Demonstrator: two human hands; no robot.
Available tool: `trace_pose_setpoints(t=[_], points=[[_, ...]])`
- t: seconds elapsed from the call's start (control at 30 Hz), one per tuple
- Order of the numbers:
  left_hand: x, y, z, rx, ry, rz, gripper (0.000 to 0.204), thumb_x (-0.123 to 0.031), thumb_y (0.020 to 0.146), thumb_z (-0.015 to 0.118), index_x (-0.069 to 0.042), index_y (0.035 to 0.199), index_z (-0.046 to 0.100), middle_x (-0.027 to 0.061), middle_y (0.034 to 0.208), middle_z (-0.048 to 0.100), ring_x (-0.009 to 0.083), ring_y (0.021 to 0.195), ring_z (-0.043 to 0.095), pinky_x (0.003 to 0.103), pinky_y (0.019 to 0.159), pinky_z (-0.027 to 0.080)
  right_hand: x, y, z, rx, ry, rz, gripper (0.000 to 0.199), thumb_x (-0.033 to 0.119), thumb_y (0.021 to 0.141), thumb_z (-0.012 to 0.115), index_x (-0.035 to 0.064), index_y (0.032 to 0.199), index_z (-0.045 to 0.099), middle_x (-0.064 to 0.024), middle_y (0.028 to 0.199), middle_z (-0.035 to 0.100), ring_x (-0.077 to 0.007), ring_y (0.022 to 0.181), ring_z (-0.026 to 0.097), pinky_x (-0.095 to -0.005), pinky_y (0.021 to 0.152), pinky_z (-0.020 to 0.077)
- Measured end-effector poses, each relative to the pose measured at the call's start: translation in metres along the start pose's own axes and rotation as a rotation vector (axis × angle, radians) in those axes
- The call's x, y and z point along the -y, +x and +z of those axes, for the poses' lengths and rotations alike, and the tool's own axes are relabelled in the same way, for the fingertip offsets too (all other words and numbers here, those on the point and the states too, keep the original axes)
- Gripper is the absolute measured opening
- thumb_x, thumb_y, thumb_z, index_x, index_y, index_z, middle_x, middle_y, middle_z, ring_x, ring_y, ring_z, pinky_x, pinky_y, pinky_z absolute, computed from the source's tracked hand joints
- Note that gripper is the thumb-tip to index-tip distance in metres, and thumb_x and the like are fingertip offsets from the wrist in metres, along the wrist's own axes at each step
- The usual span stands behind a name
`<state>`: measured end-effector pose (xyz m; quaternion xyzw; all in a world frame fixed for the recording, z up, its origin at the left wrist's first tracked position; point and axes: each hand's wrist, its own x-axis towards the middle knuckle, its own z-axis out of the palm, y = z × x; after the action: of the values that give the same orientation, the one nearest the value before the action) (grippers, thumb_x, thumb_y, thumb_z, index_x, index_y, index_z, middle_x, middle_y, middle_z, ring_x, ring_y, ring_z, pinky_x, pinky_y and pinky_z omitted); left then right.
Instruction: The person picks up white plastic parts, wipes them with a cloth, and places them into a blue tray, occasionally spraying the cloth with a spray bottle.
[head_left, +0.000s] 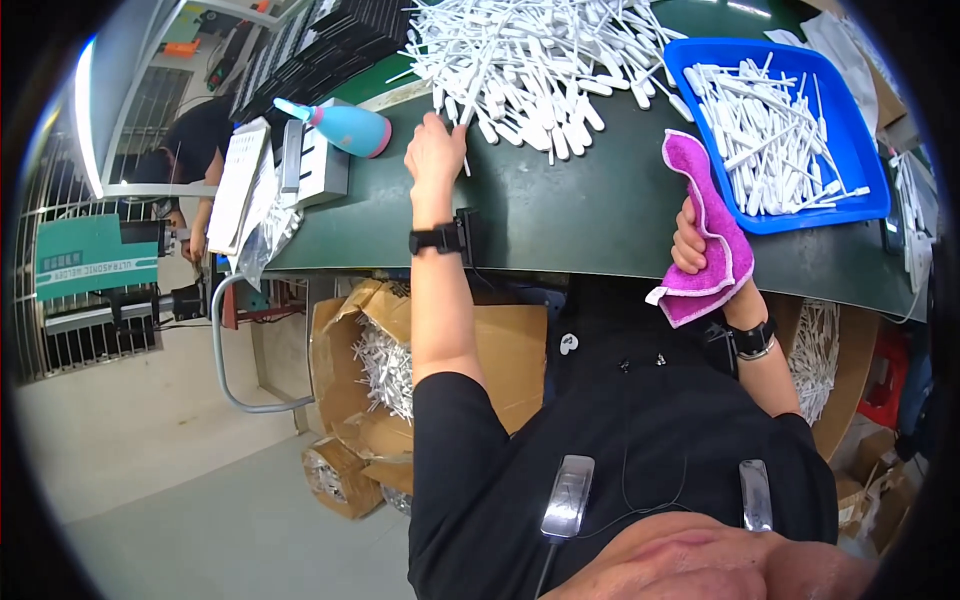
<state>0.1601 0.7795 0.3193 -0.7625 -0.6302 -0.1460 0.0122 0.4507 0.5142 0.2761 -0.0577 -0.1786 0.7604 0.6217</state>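
Observation:
My left hand [437, 155] is at the near left edge of a big pile of white plastic sticks [540, 70], which have thin stems and thicker ends. Its fingers are closed around one white stick [467, 168], whose end pokes out beside the thumb. At the table's front edge, my right hand [688, 240] grips a folded magenta cloth [722, 240] with a white stitched border. A blue tray [868, 205] stands just beyond the cloth, with more loose white sticks [765, 140] in it.
A light-blue squeeze bottle [350, 130] leans by a grey-white box [325, 170] on the green table [560, 215]. Stacked black trays [320, 50] rise at the back left. Below the table is an open carton [490, 350] with white pieces. Another person [200, 145] works at the far left.

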Motion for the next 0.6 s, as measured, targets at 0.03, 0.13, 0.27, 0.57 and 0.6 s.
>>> trace_pose_setpoints(t=[0.03, 0.13, 0.27, 0.57, 0.6], points=[[0.003, 0.009, 0.003, -0.002, -0.002, -0.007, 0.031, -0.028, 0.082, 0.061, -0.010, 0.106, 0.061, 0.0181, 0.092, 0.064, 0.0415, 0.088, 0.062, 0.048, 0.076, 0.050, 0.000, 0.001, -0.001, 0.000, -0.002, 0.007, 0.025, 0.025, 0.099, 0.038, 0.0020, 0.099, 0.046, -0.0052, 0.063, 0.043, -0.0165, 0.046, 0.042, -0.0299, 0.046, 0.0361], [0.007, 0.031, 0.005, 0.049, -0.046, 0.221, 0.034, -0.028, 0.080, 0.062, -0.009, 0.108, 0.058, 0.0193, 0.096, 0.064, 0.0394, 0.095, 0.061, 0.048, 0.079, 0.049, 0.000, 0.001, 0.002, -0.014, -0.008, 0.003, 0.026, 0.026, 0.099, 0.038, 0.0018, 0.101, 0.047, -0.0053, 0.063, 0.044, -0.0173, 0.047, 0.044, -0.0307, 0.047, 0.0371], [-0.003, 0.046, 0.003, 0.123, -0.010, 0.170, 0.033, -0.024, 0.078, 0.060, -0.008, 0.108, 0.057, 0.0213, 0.097, 0.065, 0.0393, 0.092, 0.062, 0.049, 0.079, 0.049, -0.002, -0.006, -0.008, 0.003, 0.037, -0.009, 0.028, 0.027, 0.099, 0.038, 0.0017, 0.104, 0.048, -0.0055, 0.064, 0.045, -0.0183, 0.048, 0.046, -0.0319, 0.049, 0.0386], [0.001, -0.006, -0.041, 0.510, -0.053, 0.008, 0.048, -0.016, 0.070, 0.062, -0.003, 0.116, 0.056, 0.0173, 0.081, 0.067, 0.0248, 0.079, 0.067, 0.037, 0.065, 0.055, -0.005, -0.012, 0.000, -0.074, 0.118, 0.007, 0.030, 0.028, 0.098, 0.039, 0.0015, 0.105, 0.051, -0.0051, 0.065, 0.047, -0.0183, 0.050, 0.049, -0.0312, 0.052, 0.0403], [0.001, -0.013, -0.042, 0.549, -0.294, -0.030, 0.050, -0.011, 0.072, 0.061, -0.002, 0.121, 0.053, 0.0147, 0.079, 0.066, 0.0202, 0.076, 0.066, 0.033, 0.062, 0.055, -0.004, -0.013, 0.002, -0.072, 0.112, -0.002, 0.029, 0.028, 0.098, 0.040, 0.0015, 0.104, 0.051, -0.0050, 0.065, 0.047, -0.0179, 0.050, 0.048, -0.0309, 0.052, 0.0401]])
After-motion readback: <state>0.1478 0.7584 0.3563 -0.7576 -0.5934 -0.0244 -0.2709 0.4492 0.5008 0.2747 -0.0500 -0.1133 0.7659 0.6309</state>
